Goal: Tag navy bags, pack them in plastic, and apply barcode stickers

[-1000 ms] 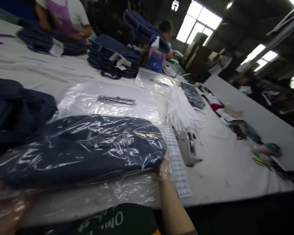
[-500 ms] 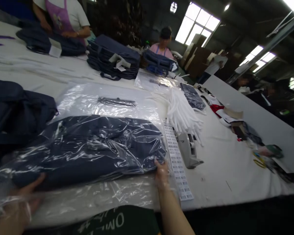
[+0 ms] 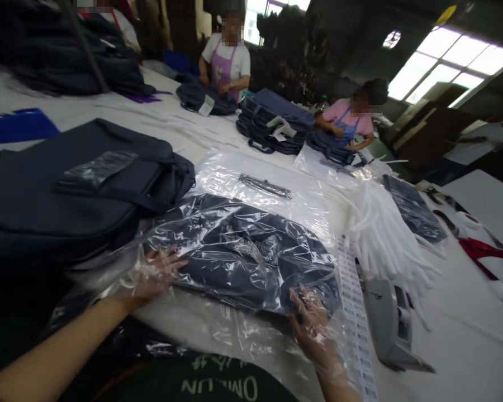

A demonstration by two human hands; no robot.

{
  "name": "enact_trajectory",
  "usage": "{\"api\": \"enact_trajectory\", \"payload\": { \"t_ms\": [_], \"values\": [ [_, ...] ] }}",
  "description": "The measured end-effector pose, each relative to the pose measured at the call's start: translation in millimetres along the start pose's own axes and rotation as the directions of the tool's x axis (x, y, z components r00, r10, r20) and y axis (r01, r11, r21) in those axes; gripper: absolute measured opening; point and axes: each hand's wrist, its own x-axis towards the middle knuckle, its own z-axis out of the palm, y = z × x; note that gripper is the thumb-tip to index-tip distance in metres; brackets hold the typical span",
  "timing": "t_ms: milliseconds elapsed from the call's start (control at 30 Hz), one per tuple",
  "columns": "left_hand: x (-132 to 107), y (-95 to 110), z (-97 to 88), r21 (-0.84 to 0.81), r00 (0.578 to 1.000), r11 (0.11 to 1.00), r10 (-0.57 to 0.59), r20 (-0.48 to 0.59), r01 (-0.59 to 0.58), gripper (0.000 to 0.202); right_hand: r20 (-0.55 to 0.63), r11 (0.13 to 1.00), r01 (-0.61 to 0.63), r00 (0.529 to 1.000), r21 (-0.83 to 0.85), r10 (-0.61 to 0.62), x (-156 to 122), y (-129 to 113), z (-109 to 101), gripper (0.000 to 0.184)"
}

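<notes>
Two hands work on a dark blue bag point(image 3: 243, 251) that lies inside a clear plastic sleeve point(image 3: 218, 329) on the white table point(image 3: 452, 346), right in front of the person. The left hand point(image 3: 155, 273) lies flat at the bag's left end, fingers spread apart, with the shiny film draped over it. The right hand point(image 3: 312, 324) is at the bag's near right corner, also wrapped in film. Its fingers bend toward the bag's edge, but the crinkled plastic blurs them, so I cannot tell whether they pinch the film or only press on it.

To the left of the sleeved bag sits a larger dark blue bag point(image 3: 67, 195), unwrapped, its strap just beside the sleeve. Behind the sleeved bag is a flat pile of empty plastic sleeves point(image 3: 251, 167) with a black clip point(image 3: 265, 186) lying on top. A strip of barcode labels point(image 3: 354, 312) runs along the right edge of the sleeve, and a grey dispenser point(image 3: 388, 324) lies just beside the strip. A bundle of white foam strips point(image 3: 381, 234) fans out behind it.

Across the table, a person in a purple apron point(image 3: 226, 61) and a person in a pink shirt point(image 3: 347, 117) handle more dark bags, with a stack of bags point(image 3: 276, 120) between them.
</notes>
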Motion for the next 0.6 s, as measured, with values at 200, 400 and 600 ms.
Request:
{"api": "enact_trajectory", "payload": {
  "t_ms": [200, 400, 600],
  "values": [
    [4, -65, -9.0, 0.583, 0.719, 0.428, 0.491, 0.492, -0.691, 0.045, 0.428, 0.960, 0.265, 0.881, -0.089, -0.203, 45, -54, 14, 0.085],
    [-19, -68, -17.6, 0.702, 0.609, 0.094, 0.586, 0.534, -0.706, 0.040, 0.551, 0.969, 0.235, 0.820, -0.073, -0.157, 60, -79, 66, 0.066],
    [-107, -14, 14.2, 0.415, 0.188, -0.048, 0.840, 0.509, -0.909, 0.034, 0.544, 0.973, 0.230, 0.821, -0.032, -0.176, 57, -69, 72, 0.065]
  ]
}}
